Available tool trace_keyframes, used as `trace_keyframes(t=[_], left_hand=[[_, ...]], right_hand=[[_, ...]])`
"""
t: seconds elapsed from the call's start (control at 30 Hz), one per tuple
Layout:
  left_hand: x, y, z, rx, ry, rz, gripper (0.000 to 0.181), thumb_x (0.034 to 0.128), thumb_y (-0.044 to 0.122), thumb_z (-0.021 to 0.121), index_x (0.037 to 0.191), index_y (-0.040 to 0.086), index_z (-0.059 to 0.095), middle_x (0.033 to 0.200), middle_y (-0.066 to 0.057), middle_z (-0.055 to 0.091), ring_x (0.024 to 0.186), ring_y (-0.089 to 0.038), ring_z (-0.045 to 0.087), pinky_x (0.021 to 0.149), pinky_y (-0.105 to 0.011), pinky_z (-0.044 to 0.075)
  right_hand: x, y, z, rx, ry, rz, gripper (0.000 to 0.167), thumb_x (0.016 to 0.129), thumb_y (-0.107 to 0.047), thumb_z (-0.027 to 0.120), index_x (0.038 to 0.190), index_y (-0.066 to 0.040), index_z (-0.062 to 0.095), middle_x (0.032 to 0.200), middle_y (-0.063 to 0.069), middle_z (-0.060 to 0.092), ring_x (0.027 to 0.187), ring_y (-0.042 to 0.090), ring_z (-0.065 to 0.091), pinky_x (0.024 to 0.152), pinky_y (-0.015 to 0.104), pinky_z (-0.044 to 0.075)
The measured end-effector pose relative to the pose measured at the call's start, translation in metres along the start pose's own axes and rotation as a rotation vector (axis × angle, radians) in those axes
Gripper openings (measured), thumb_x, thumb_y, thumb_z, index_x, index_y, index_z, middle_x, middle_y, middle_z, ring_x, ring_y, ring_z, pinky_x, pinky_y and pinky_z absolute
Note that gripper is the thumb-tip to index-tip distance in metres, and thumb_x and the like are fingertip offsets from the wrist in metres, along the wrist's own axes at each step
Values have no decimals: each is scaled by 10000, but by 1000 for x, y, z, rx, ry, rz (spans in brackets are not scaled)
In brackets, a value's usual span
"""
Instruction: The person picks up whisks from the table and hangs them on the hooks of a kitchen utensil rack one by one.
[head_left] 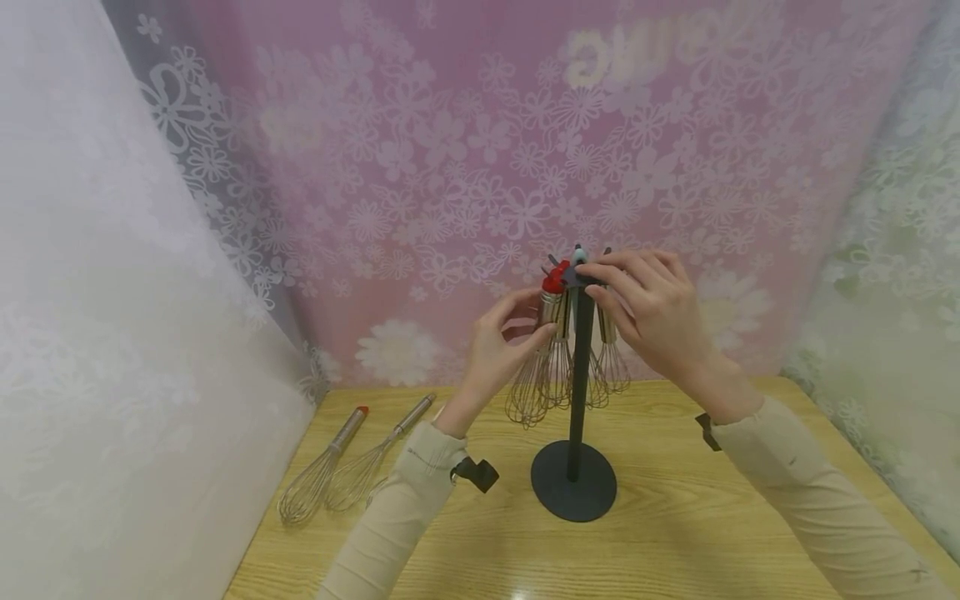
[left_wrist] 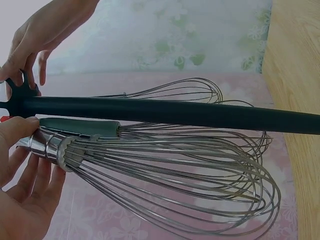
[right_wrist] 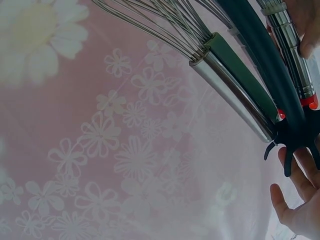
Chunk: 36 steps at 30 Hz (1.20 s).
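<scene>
My left hand (head_left: 498, 346) (left_wrist: 27, 195) pinches the metal handle of a red-ended whisk (head_left: 550, 307) (left_wrist: 47, 145) between thumb and fingers, left of the black stand (head_left: 581, 367) (right_wrist: 270, 60). The red end is up by the stand's hooked top, wires down. Whether it rests on a hook, I cannot tell. My right hand (head_left: 652, 308) (right_wrist: 302, 210) touches the hooked top from the right with extended fingertips, its thumb apart. A green-handled whisk (left_wrist: 80, 126) (right_wrist: 242, 77) and a plain metal-handled whisk (right_wrist: 232, 100) hang at the stand with others, partly hidden.
Two whisks lie on the wooden table at the left, one red-ended (head_left: 322, 475), one with a plain metal handle (head_left: 412, 415). The stand's round base (head_left: 555, 496) sits mid-table. Flowered cloth (head_left: 450, 167) rises behind and on both sides.
</scene>
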<state>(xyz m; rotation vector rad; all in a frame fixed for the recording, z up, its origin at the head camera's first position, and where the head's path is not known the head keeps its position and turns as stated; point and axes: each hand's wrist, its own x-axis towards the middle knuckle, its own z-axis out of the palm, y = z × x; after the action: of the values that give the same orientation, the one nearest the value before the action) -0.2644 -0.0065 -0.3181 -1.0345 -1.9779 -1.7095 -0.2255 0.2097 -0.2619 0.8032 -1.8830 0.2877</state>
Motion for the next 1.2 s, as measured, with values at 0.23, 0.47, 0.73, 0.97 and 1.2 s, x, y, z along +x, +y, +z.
trace_keyframes(t=[0.23,0.47,0.73,0.97,1.2], left_hand=[[-1,-1,-1,-30,-1,-7,430,928,70,741,1339,45,620,1183,-134,676,1053,-215,666,922,-301,583],[-1,-3,-1,-48,7,-4,392,926,58,740,1303,22,636,1206,-145,677,1046,-256,673,919,-313,586],[0,-5,-2,-48,13,12,384,917,68,754,1285,34,649,1204,-136,685,1035,-249,682,914,-330,589],[0,-6,-6,-63,25,27,371,923,65,745,1280,22,653,1212,-147,687,1033,-272,681,924,-431,586],[0,-6,-11,-37,71,39,299,967,74,691,1259,15,671,1211,-162,695,1027,-271,682,905,-417,591]], right_hand=[[0,0,1,9,6,7,481,1077,-413,457,1161,-32,738,1071,192,698,978,392,631,894,524,429],[0,0,1,4,18,7,461,1071,-403,473,1158,-39,742,1058,185,702,949,388,632,878,526,432],[1,-1,2,-5,35,0,438,1060,-389,499,1140,-37,748,1029,182,704,918,382,633,869,531,439],[1,-2,1,-19,23,8,456,1053,-414,499,1134,-43,750,1030,183,705,929,384,633,883,531,443],[1,-3,1,-32,23,10,454,1055,-417,496,1131,-50,753,1027,176,707,927,382,634,885,531,441]])
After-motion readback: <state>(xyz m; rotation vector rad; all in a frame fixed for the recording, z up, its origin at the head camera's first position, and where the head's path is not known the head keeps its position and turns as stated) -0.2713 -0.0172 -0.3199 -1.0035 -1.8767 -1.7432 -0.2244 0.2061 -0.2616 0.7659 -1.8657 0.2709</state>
